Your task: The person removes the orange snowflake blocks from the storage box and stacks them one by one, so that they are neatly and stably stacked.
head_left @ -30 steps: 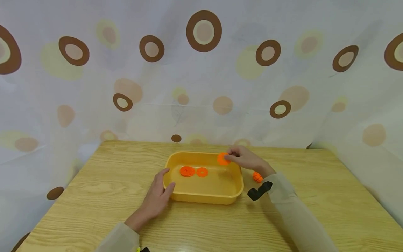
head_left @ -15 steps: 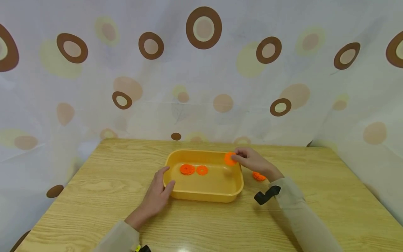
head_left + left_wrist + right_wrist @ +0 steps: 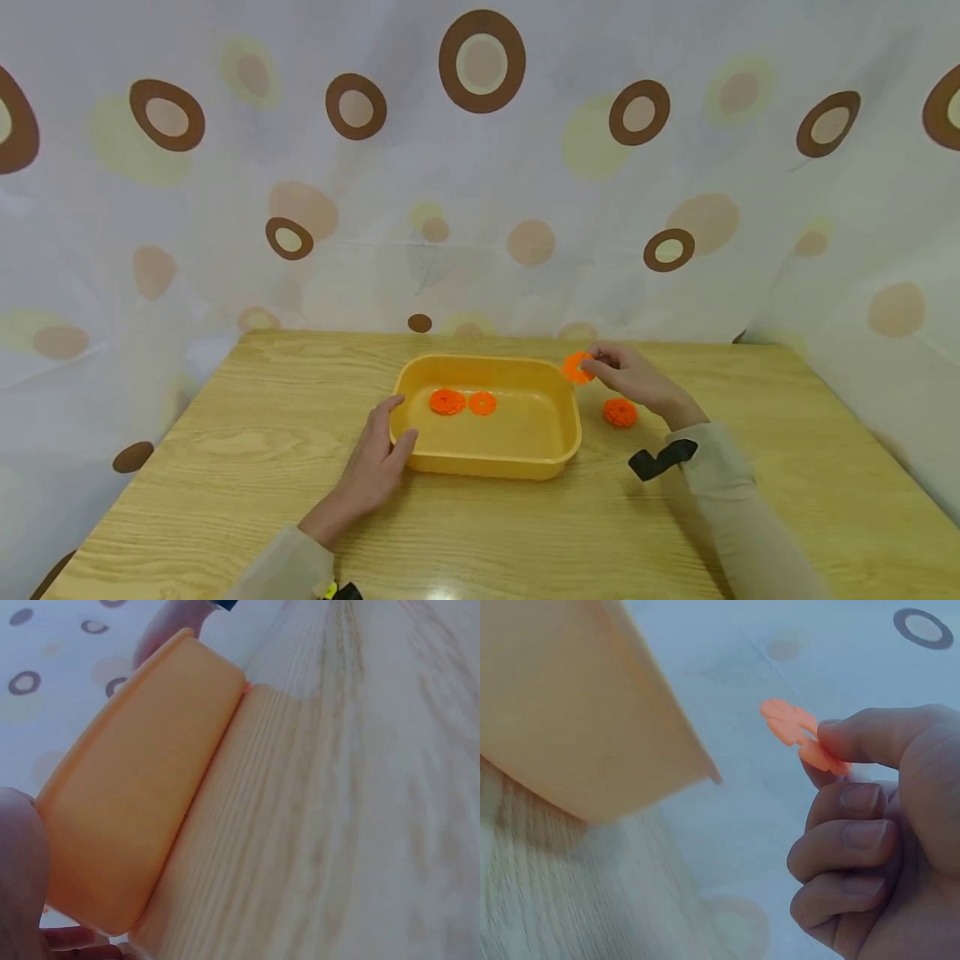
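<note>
A yellow plastic tub (image 3: 487,467) sits on the table. My left hand (image 3: 367,467) grips its left end, thumb at the front and fingers around the side; the left wrist view shows the tub's outer wall (image 3: 142,765) close up. Between thumb and forefinger, my right hand (image 3: 637,383) pinches a thin orange flower-shaped plastic disc (image 3: 575,367), held up by the tub's right rim. Slots show along the disc's edge (image 3: 780,720) in the right wrist view. Inside the tub lie a small overlapping pile of orange discs (image 3: 447,402) and a single disc (image 3: 482,403) beside it.
Just right of the tub, another pile of orange discs (image 3: 620,412) lies on the wooden table (image 3: 480,533). Behind the table hangs a pale curtain (image 3: 480,192) with brown rings and spots.
My right hand has moved right with the orange disc, from over the tub to its right rim. The pile on the table is now fully in sight. My left hand stays put.
</note>
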A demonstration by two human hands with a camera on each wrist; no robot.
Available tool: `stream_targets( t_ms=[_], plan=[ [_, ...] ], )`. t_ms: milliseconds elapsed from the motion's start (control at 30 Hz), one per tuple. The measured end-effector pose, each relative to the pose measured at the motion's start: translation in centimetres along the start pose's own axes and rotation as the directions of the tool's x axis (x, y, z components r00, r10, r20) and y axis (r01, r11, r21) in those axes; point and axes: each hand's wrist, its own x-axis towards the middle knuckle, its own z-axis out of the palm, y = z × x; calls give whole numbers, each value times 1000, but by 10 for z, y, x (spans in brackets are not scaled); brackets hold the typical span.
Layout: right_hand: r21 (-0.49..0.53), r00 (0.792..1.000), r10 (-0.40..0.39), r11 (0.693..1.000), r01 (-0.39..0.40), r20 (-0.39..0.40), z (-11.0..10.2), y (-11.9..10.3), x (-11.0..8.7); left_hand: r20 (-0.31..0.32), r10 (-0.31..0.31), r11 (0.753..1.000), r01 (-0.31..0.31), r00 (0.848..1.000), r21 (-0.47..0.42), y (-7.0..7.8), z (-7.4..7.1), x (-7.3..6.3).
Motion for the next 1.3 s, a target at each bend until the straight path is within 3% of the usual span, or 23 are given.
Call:
stream_targets(
  t_ms=[233,400,767,1067,1300],
  plan=[
    [34,999,37,999,-38,12,-13,19,-3,-16,21,1000,-21,1000,10,1,-1,1],
    [47,996,80,996,-82,44,-17,36,-6,-5,4,1000,-4,1000,16,2,-2,-1],
    [21,971,86,995,-93,225,-40,55,-20,-1,-3,1000,3,1000,-3,2,0,0],
    [0,954,196,979,-201,225,-41,74,-23,-2,-1,1000,1,1000,1,2,1,-1],
    [11,955,203,977,-211,216,-42,78,-22,-2,-13,1000,13,1000,-9,1,1,0]
  ],
)
